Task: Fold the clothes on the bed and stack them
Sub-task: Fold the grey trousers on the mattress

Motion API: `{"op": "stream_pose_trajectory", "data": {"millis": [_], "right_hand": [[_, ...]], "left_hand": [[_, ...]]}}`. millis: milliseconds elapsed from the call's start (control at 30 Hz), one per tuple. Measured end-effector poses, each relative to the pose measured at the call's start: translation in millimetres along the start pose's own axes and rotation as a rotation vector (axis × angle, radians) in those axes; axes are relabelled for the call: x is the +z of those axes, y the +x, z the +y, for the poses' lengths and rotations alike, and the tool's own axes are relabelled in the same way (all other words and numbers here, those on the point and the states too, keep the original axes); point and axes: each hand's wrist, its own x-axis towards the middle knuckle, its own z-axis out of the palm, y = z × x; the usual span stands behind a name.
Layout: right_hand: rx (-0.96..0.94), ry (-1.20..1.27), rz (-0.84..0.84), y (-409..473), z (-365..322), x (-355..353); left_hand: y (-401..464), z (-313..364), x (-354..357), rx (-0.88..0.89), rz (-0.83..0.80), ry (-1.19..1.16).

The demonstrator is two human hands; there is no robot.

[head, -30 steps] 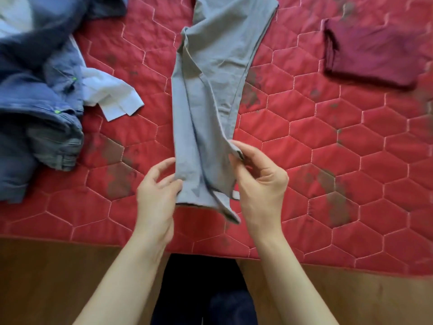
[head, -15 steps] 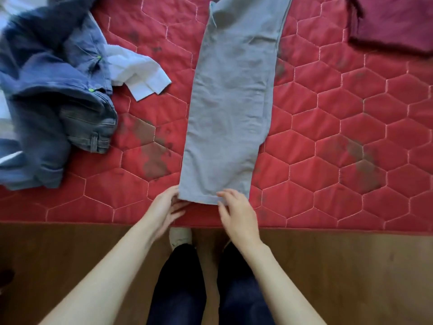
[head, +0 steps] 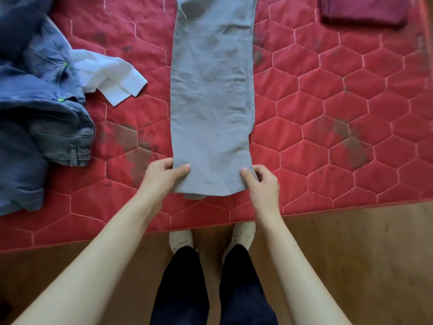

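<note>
Grey trousers (head: 212, 90) lie flat and lengthwise on the red quilted bed (head: 328, 127), legs doubled one over the other, hems toward me. My left hand (head: 164, 177) pinches the left corner of the hems, thumb on top of the cloth. My right hand (head: 262, 184) pinches the right corner the same way. The waist end runs out of the top of the frame. A folded maroon garment (head: 363, 10) rests at the far right of the bed.
A heap of blue jeans (head: 39, 109) and a crumpled white shirt (head: 110, 78) lie on the left of the bed. The bed's near edge (head: 351, 205) meets a brown wooden floor (head: 363, 266). My legs and pale shoes (head: 180, 239) stand at that edge.
The twisted, bunched trouser legs have been pulled straight and laid flat. My hands moved apart from the middle of the hem to its two corners.
</note>
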Motion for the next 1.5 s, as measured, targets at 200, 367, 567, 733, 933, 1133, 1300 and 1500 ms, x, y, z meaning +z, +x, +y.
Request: {"op": "stream_pose_trajectory", "data": {"millis": [200, 367, 567, 733, 933, 1133, 1300, 1500], "right_hand": [[-0.012, 0.228, -0.050, 70, -59, -17], [0.203, 0.235, -0.190, 125, -60, 8], [0.188, 0.243, -0.373, 131, -61, 20], [0.224, 0.127, -0.411, 113, -66, 4], [0.101, 0.149, -0.380, 73, -65, -29], [0.145, 0.107, -0.329, 20, -10, -53], [0.280, 0.066, -0.191, 1, 41, -60], [0.012, -0.410, 0.083, 22, 37, -44]], "left_hand": [[23, 35, 17, -0.067, 0.057, -0.236], [53, 24, 30, -0.198, 0.182, -0.178], [53, 13, 26, -0.314, -0.030, -0.154], [44, -3, 30, -0.227, 0.095, 0.017], [9, -37, 31, -0.253, -0.087, -0.100], [-29, -67, 30, -0.133, -0.005, -0.298], [-39, -79, 32, -0.155, 0.061, -0.184], [-11, -64, 22, -0.149, 0.168, -0.201]]}}
